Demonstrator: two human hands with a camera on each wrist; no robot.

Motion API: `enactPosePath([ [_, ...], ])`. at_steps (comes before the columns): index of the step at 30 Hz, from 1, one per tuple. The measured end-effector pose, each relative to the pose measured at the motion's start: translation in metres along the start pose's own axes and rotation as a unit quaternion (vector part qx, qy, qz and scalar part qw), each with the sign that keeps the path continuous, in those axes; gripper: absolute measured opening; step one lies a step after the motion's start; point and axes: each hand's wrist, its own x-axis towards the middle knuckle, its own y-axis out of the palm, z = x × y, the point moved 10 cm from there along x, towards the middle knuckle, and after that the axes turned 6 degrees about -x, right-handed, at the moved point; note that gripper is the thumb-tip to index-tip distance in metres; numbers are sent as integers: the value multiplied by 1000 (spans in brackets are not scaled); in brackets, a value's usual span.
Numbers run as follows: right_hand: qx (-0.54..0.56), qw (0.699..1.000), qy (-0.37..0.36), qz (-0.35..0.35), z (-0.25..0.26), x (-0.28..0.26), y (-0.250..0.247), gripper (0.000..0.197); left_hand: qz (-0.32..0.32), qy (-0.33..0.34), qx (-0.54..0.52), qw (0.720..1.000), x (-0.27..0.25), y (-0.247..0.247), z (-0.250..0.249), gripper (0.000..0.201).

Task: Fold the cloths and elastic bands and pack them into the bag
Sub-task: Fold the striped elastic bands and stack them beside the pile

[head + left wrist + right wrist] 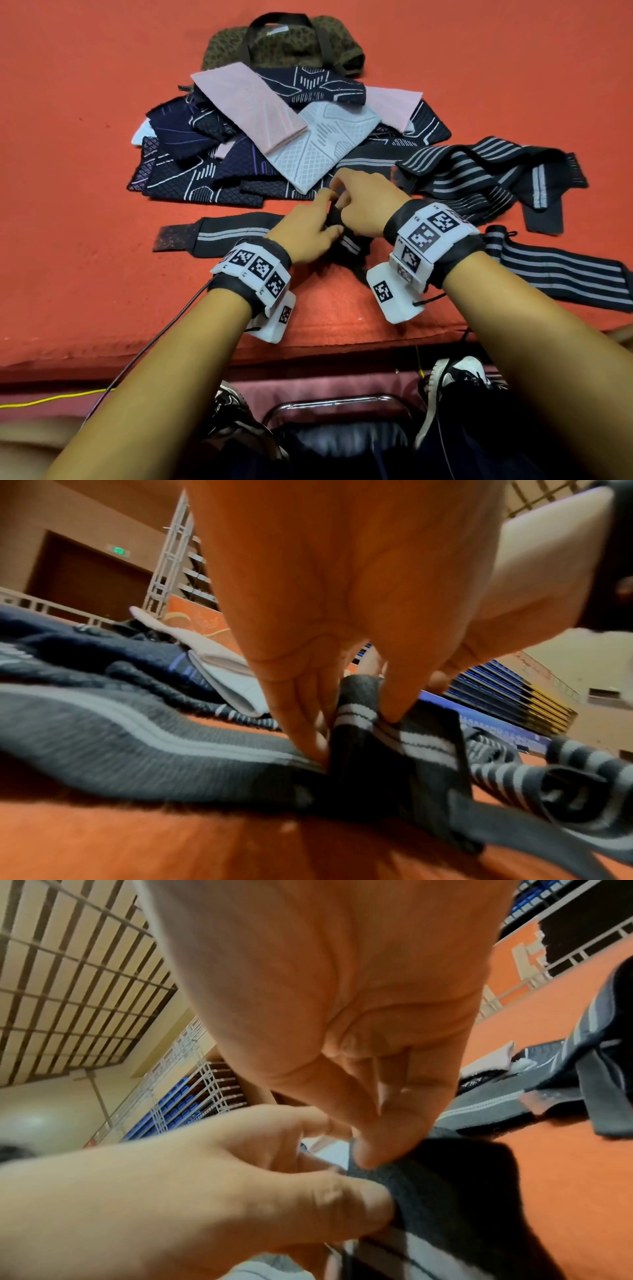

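A dark elastic band with a grey stripe (219,236) lies on the orange table near the front edge. Its right end is bunched up between both hands. My left hand (310,229) pinches the raised fold of the band (356,718) with thumb and fingers. From the other side, my right hand (363,205) pinches the same dark fold (445,1183). Behind the hands lies a pile of navy, pink and white patterned cloths (274,137). The brown spotted bag (284,48) with dark handles lies at the back, behind the pile.
More striped elastic bands lie heaped at the right (479,178), and one lies flat near the right edge (565,270). The orange table (75,178) ends at its front edge just behind my wrists. Below it are a chair frame (342,404) and shoes.
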Motion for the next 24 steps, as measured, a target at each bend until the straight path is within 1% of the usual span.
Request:
enactPosePath([
  [2,-17,1000,6,-16,-4,2,-3,40,-3,11,-9,1000,0,-6,4,46],
  [4,-34,999,15,-32,-9,4,-5,36,-9,23,-6,1000,-2,-10,5,45],
  [7,31,999,16,-10,-11,8,5,33,-16,23,14,1000,-3,-15,9,37],
  [8,27,1000,9,-11,-10,9,6,34,-16,18,18,1000,-2,-15,12,35],
  [10,-32,999,-4,-17,-10,12,10,39,-10,-1,27,1000,-1,-16,20,32],
  [12,-76,997,-11,-4,-11,14,20,42,-1,-31,23,999,-1,-15,28,27],
  [14,-86,996,-12,13,-14,15,31,46,-9,-62,-2,998,-3,-18,33,14],
  [15,-90,996,-9,11,-16,16,35,47,-16,-73,-20,997,-4,-20,34,18],
  [17,-95,995,-6,-4,-19,18,38,44,-14,-93,-61,994,-6,-21,35,45],
  [18,-93,996,-6,-9,-20,20,39,43,-7,-99,-70,993,-7,-21,35,54],
  [20,-89,996,1,-5,-21,22,43,47,16,-103,-56,993,-8,-20,34,61],
  [22,-92,996,15,2,-25,22,45,64,34,-101,-12,994,-8,-20,38,60],
  [24,-94,995,18,38,-28,19,51,91,30,-99,18,994,-7,-26,45,62],
])
